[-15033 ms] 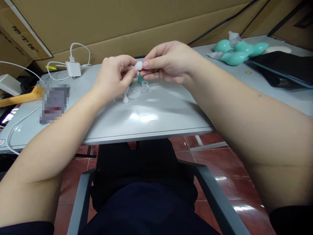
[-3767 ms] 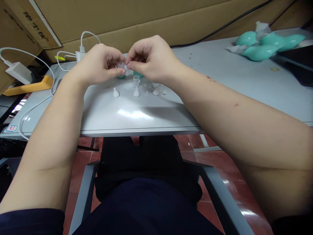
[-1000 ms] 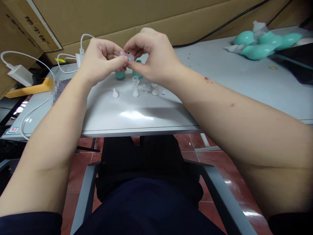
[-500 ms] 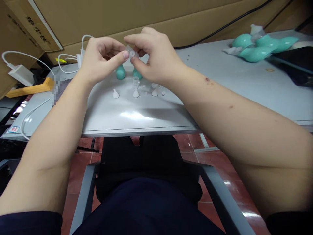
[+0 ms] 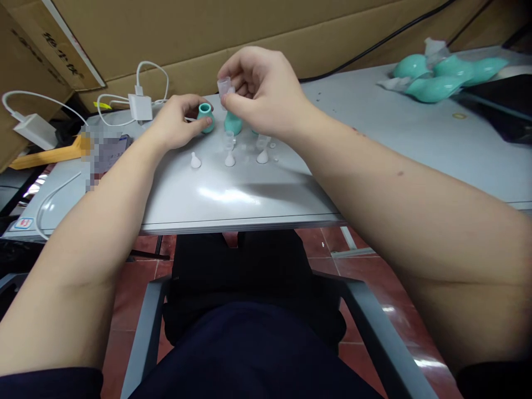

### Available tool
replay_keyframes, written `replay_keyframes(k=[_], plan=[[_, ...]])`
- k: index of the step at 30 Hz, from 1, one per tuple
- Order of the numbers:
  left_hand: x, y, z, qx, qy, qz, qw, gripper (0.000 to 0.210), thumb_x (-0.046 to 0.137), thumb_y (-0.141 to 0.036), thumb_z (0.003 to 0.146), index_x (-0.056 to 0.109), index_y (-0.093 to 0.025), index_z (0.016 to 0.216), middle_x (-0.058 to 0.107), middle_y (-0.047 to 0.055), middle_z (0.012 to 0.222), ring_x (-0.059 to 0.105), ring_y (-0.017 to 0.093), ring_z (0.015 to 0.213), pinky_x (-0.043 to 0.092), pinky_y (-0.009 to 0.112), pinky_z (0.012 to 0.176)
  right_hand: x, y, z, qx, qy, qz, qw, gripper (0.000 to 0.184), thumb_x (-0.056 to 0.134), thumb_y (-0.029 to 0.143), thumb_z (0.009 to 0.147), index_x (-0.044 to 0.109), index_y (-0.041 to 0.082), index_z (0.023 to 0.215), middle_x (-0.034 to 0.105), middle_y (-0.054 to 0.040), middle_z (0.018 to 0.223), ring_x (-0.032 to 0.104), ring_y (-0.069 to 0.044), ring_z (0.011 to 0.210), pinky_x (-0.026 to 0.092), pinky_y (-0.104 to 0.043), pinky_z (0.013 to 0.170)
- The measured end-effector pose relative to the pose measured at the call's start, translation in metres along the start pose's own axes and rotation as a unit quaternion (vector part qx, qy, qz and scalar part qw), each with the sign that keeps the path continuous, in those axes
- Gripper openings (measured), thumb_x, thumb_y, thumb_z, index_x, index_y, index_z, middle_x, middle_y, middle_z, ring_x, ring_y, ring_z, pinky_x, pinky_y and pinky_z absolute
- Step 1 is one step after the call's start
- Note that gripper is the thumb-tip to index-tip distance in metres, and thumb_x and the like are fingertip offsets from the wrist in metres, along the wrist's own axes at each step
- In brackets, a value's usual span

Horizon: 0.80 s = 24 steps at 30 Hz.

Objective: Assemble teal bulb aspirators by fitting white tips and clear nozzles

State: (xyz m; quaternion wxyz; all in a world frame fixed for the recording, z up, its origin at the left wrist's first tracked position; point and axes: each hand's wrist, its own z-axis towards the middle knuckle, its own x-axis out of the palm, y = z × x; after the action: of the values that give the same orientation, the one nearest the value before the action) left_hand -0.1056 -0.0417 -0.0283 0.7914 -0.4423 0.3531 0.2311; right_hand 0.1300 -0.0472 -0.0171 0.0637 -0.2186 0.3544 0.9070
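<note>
Grey counter in front of cardboard walls, little white cone tips lined up on it. My left hand has its fingers wrapped on a teal bulb standing on the counter, while my right hand pinches a small clear cap up above a second teal bulb.

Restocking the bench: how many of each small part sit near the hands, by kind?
Teal bulbs upright by the hands: 2
White cone tips on table: 3
Clear caps: 2, one in right hand
Total: 7
</note>
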Motion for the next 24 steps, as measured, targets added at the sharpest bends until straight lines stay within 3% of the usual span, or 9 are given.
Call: replay_keyframes(k=[4, 10, 14, 19, 24], plan=[[0.002, -0.005, 0.003, 0.048, -0.059, -0.052, 0.996, 0.050, 0.089, -0.076, 0.079, 0.075, -0.031, 0.097, 0.075, 0.000, 0.091, 0.055, 0.021, 0.081, 0.054, 0.047, 0.080, -0.003, 0.002, 0.000, 0.037, -0.002, 0.075, 0.997, 0.026, 0.072, 0.002, 0.094, 0.065, 0.025, 0.102, 0.078, -0.0030, 0.106, 0.074, -0.019, 0.095, 0.065, -0.030, 0.085], [-0.001, -0.020, -0.006, 0.083, -0.033, -0.035, 0.995, 0.046, 0.083, -0.076, 0.091, 0.074, -0.033, 0.103, 0.071, 0.002, 0.086, 0.066, 0.029, 0.087, 0.057, 0.048, 0.077, -0.006, 0.005, -0.004, 0.060, -0.013, 0.218, 0.974, 0.018, 0.072, 0.007, 0.099, 0.065, 0.023, 0.100, 0.075, -0.0038, 0.103, 0.073, -0.018, 0.087, 0.064, -0.031, 0.084], [-0.001, -0.021, -0.006, 0.116, -0.039, -0.015, 0.992, 0.044, 0.076, -0.078, 0.097, 0.072, -0.034, 0.102, 0.072, 0.002, 0.085, 0.067, 0.030, 0.088, 0.056, 0.048, 0.079, -0.005, 0.004, -0.005, 0.056, -0.021, 0.232, 0.971, 0.015, 0.076, 0.012, 0.103, 0.065, 0.022, 0.099, 0.074, -0.0036, 0.097, 0.070, -0.017, 0.082, 0.060, -0.029, 0.077], [0.001, -0.018, -0.004, 0.137, -0.065, -0.020, 0.988, 0.056, 0.067, -0.089, 0.099, 0.068, -0.033, 0.099, 0.070, 0.001, 0.086, 0.060, 0.025, 0.081, 0.051, 0.044, 0.074, -0.008, 0.013, -0.006, 0.081, -0.010, 0.191, 0.978, 0.020, 0.072, 0.005, 0.100, 0.068, 0.022, 0.090, 0.074, -0.0033, 0.091, 0.067, -0.016, 0.075, 0.058, -0.026, 0.071], [-0.003, -0.015, -0.004, 0.151, -0.064, 0.014, 0.986, 0.042, 0.068, -0.076, 0.103, 0.068, -0.034, 0.102, 0.070, 0.002, 0.084, 0.061, 0.028, 0.082, 0.048, 0.045, 0.072, -0.011, 0.012, -0.005, 0.070, -0.001, 0.192, 0.979, 0.012, 0.074, 0.010, 0.094, 0.074, 0.021, 0.088, 0.074, -0.0040, 0.083, 0.062, -0.017, 0.069, 0.057, -0.030, 0.068]])
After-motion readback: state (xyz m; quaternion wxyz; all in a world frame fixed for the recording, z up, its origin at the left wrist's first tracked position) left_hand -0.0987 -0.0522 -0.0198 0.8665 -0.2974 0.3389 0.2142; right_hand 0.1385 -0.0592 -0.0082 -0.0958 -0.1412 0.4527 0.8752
